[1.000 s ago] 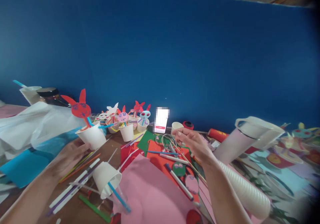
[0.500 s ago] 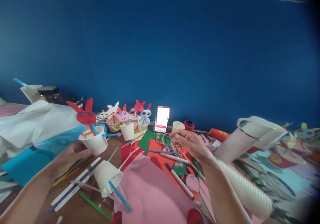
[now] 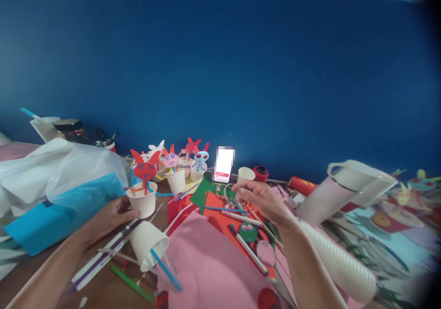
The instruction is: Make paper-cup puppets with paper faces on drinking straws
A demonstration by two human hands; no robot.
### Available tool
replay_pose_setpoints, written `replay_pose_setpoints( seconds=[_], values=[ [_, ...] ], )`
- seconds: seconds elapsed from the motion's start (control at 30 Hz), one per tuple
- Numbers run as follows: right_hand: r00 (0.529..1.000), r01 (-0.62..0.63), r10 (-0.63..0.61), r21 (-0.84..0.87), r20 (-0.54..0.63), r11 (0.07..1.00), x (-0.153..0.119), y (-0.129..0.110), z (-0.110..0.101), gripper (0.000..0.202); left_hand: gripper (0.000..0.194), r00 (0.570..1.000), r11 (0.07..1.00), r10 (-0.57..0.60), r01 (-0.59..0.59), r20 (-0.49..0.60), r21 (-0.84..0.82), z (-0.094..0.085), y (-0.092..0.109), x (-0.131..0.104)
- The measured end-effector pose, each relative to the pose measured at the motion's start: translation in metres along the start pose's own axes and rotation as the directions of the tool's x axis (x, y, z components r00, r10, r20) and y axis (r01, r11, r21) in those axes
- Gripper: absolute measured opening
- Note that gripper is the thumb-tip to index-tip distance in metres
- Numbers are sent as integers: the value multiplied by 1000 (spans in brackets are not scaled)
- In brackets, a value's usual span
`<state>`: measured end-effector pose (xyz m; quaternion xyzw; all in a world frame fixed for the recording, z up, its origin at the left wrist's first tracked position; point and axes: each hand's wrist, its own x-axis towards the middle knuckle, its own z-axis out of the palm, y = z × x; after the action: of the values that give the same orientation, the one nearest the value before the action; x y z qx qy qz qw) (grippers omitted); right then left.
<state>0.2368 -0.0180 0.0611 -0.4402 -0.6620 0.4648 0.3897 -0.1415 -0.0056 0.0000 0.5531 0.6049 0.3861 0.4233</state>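
My left hand (image 3: 120,214) is closed around the lower side of a white paper cup (image 3: 144,204). A red paper rabbit head (image 3: 144,170) with a drawn face stands upright in this cup on a red stem. Its other fingers are partly hidden behind the cup. My right hand (image 3: 257,196) is closed, thumb and fingertips together at the pale loop handles of what look like scissors (image 3: 227,193), over the orange paper. In front of my left hand, another white cup (image 3: 146,244) lies tipped on its side with a blue strip (image 3: 165,269) at its mouth.
Several finished cup figures (image 3: 175,180) stand at the back beside a lit phone (image 3: 222,166). Markers (image 3: 251,254), strips and pink paper (image 3: 213,263) cover the middle. At right are a white tumbler (image 3: 325,198) and a stack of cups (image 3: 341,258); blue paper (image 3: 65,217) lies left.
My left hand has moved the cup with the red rabbit to the right, and the figure now faces me more squarely. My right hand has stayed almost still.
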Motion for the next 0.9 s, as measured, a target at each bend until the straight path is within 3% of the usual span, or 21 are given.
replay_pose_setpoints(
  seconds=[0.1,0.23,0.47,0.73,0.9],
  values=[
    [1000,7,-7,-4,6,1000,0,0,0,23,52,993,999,-3,8,115,-44,-1,-7,4],
    [1000,9,-9,-11,3,1000,0,-1,1,25,55,996,999,-14,17,88,-29,4,-10,6],
    [1000,-5,6,-6,22,1000,-1,-4,3,23,52,995,992,68,-75,70,97,17,-15,15],
    [1000,-13,14,-58,25,998,-2,-4,4,24,49,988,995,-3,-12,153,99,19,-11,20],
    [999,-20,23,-79,34,997,-1,-3,4,23,45,992,990,5,-23,129,140,22,-14,25]
  ],
)
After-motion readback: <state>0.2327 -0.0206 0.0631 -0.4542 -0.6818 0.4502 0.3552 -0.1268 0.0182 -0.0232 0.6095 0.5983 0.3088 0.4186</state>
